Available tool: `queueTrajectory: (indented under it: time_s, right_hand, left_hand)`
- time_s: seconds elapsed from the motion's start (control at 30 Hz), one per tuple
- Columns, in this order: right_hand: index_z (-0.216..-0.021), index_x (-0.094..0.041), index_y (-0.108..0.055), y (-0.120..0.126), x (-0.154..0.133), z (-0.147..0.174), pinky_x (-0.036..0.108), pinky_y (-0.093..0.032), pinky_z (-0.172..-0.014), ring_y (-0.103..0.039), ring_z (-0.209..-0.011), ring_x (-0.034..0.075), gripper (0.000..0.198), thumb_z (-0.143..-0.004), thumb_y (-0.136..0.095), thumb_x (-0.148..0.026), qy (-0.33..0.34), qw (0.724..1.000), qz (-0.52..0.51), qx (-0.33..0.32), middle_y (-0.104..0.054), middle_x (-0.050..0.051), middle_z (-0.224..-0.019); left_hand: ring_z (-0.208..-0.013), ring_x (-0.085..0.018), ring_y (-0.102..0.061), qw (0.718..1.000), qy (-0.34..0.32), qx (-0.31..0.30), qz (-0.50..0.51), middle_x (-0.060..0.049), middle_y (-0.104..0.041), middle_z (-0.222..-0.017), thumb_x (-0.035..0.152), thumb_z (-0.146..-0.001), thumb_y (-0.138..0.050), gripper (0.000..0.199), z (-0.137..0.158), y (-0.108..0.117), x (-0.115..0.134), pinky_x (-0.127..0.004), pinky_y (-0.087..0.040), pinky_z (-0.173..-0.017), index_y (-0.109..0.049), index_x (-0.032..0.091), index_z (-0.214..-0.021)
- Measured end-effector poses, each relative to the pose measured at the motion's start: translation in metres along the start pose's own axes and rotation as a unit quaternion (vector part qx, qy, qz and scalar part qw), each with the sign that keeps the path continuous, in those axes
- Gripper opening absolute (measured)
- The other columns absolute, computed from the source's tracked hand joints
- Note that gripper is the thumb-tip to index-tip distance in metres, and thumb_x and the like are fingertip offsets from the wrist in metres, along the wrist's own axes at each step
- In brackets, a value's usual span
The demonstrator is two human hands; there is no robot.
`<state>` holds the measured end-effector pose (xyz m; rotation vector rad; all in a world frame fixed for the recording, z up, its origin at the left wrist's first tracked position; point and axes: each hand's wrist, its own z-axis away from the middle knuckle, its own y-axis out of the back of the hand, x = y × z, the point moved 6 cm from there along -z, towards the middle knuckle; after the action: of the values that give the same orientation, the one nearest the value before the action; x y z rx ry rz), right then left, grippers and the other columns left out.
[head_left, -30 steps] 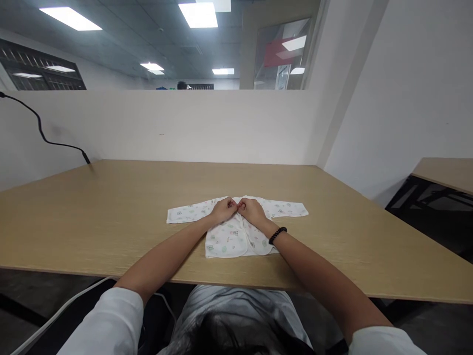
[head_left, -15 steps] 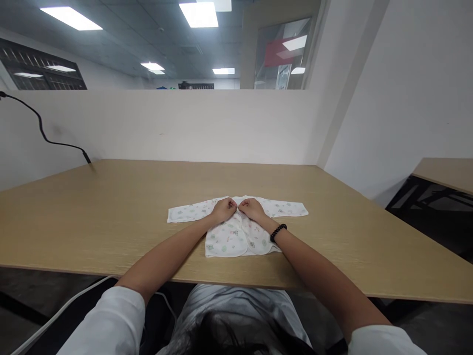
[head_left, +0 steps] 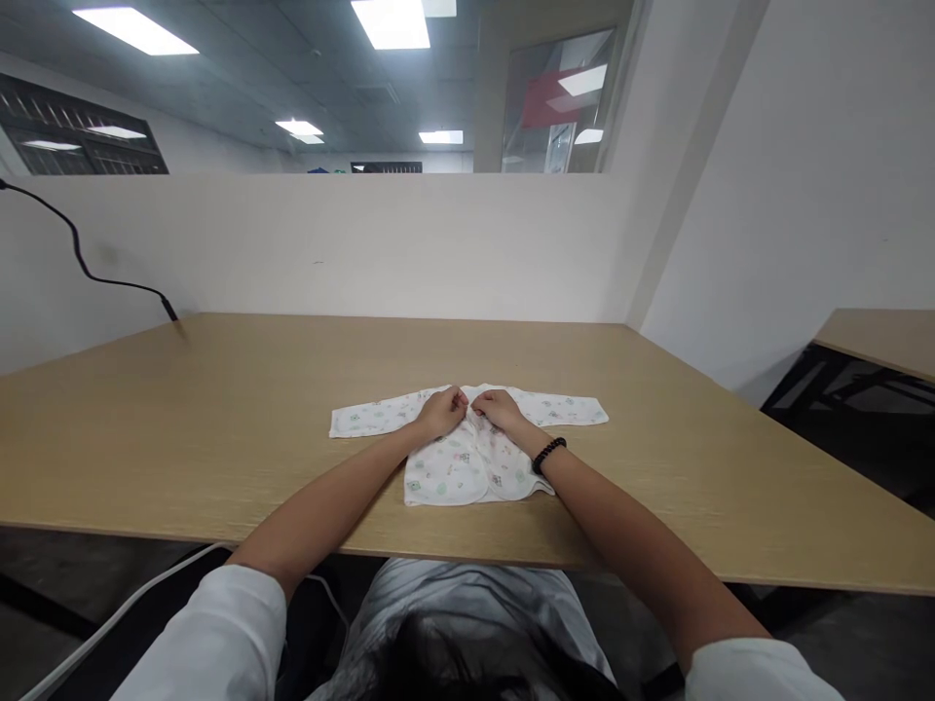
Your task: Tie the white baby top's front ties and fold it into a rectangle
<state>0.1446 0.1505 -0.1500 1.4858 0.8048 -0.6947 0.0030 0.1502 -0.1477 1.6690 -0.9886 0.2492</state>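
A small white baby shirt (head_left: 447,474) with a scattered pastel print lies on the table, its two long sleeves spread out to the sides. My left hand (head_left: 442,412) is closed in a pinch at the upper middle of the front, near the neckline. Close beside it, my right hand (head_left: 498,408) pinches the same spot from the other side, so the fingertips almost meet. The fabric rises in a fold between them. Whatever fastening sits under the fingertips is too small and covered to make out. A black beaded bracelet circles my right wrist.
The wooden table (head_left: 241,419) ends at a white partition (head_left: 409,243) behind it. A black gooseneck cable (head_left: 121,283) stands at the far left. Another table (head_left: 883,336) is off to the right. A white cable (head_left: 131,608) hangs below the front edge at left.
Both hands stay at the shirt's neckline, with only a slight shift of the left fingers. The shirt lies as before, and the camera view has tilted a little.
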Motion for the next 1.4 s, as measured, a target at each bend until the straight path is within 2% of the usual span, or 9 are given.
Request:
queueTrajectory:
  time_s: [0.47, 0.67, 0.83, 1.0, 1.13, 1.2, 1.27, 1.4]
  right_hand:
    - [-0.07, -0.017, -0.061, -0.006, 0.002, -0.006, 0.019, -0.032, -0.047, -0.046, -0.049, 0.01, 0.005, -0.069, -0.057, -0.014, 0.013, 1.0, -0.012, -0.008, -0.054, -0.004, -0.053]
    - [-0.067, -0.016, -0.061, -0.005, 0.001, -0.005, 0.019, -0.029, -0.045, -0.046, -0.047, 0.01, 0.007, -0.072, -0.057, -0.016, 0.015, 1.0, 0.007, -0.01, -0.054, -0.003, -0.051]
    - [-0.065, -0.017, -0.062, 0.0, -0.002, -0.003, 0.02, -0.03, -0.05, -0.05, -0.054, 0.011, 0.009, -0.073, -0.058, -0.016, 0.028, 0.999, 0.03, 0.003, -0.058, -0.002, -0.057]
    - [-0.077, -0.018, -0.067, 0.004, -0.012, 0.003, 0.021, -0.034, -0.057, -0.055, -0.061, 0.013, 0.008, -0.076, -0.059, -0.017, 0.114, 0.989, 0.097, 0.015, -0.064, -0.001, -0.064]
    - [-0.079, -0.018, -0.066, 0.004, -0.018, 0.009, 0.022, -0.035, -0.061, -0.057, -0.069, 0.015, 0.01, -0.079, -0.057, -0.016, 0.174, 0.973, 0.149, 0.026, -0.067, 0.003, -0.073]
    - [-0.077, -0.018, -0.066, 0.003, -0.017, 0.008, 0.023, -0.035, -0.062, -0.058, -0.071, 0.016, 0.009, -0.079, -0.057, -0.016, 0.163, 0.975, 0.15, 0.025, -0.068, 0.004, -0.076]
    - [-0.074, -0.018, -0.065, 0.003, -0.012, 0.004, 0.023, -0.034, -0.06, -0.057, -0.072, 0.017, 0.008, -0.078, -0.058, -0.016, 0.119, 0.984, 0.13, 0.023, -0.068, 0.005, -0.076]
    - [-0.068, -0.017, -0.064, 0.0, -0.002, -0.004, 0.022, -0.033, -0.055, -0.056, -0.064, 0.015, 0.01, -0.076, -0.057, -0.017, 0.057, 0.995, 0.082, 0.004, -0.065, 0.002, -0.065]
  left_hand:
    - [-0.07, -0.017, -0.062, 1.0, 0.0, 0.004, -0.02, -0.002, -0.069, -0.077, 0.013, -0.079, -0.052, 0.012, 0.001, 0.003, 0.008, -0.025, -0.045, -0.066, -0.062, 0.019, -0.083]
    - [-0.072, -0.016, -0.063, 1.0, -0.01, 0.002, -0.011, -0.002, -0.07, -0.079, 0.014, -0.079, -0.054, 0.012, 0.001, 0.003, 0.007, -0.024, -0.046, -0.067, -0.064, 0.018, -0.083]
    - [-0.069, -0.015, -0.06, 1.0, -0.024, -0.003, -0.005, 0.0, -0.068, -0.075, 0.014, -0.079, -0.053, 0.015, 0.001, 0.004, 0.006, -0.023, -0.045, -0.067, -0.066, 0.018, -0.084]
    - [-0.067, -0.015, -0.058, 0.999, -0.042, -0.001, -0.01, 0.0, -0.065, -0.069, 0.016, -0.08, -0.052, 0.015, 0.001, 0.003, 0.008, -0.024, -0.042, -0.063, -0.066, 0.017, -0.083]
    - [-0.066, -0.016, -0.057, 0.999, -0.047, -0.004, -0.012, 0.0, -0.064, -0.069, 0.016, -0.081, -0.05, 0.014, 0.001, 0.002, 0.008, -0.024, -0.042, -0.063, -0.065, 0.018, -0.082]
    - [-0.066, -0.015, -0.057, 0.999, -0.047, -0.005, -0.011, 0.0, -0.064, -0.07, 0.015, -0.081, -0.05, 0.014, 0.001, 0.002, 0.009, -0.024, -0.042, -0.063, -0.063, 0.018, -0.082]
    - [-0.066, -0.015, -0.057, 0.999, -0.046, -0.005, -0.006, 0.0, -0.064, -0.071, 0.014, -0.08, -0.05, 0.013, 0.001, 0.003, 0.009, -0.024, -0.042, -0.063, -0.062, 0.018, -0.082]
    - [-0.065, -0.014, -0.056, 1.0, -0.029, -0.006, 0.006, 0.002, -0.063, -0.071, 0.012, -0.08, -0.052, 0.011, 0.002, 0.003, 0.009, -0.023, -0.042, -0.062, -0.06, 0.019, -0.084]
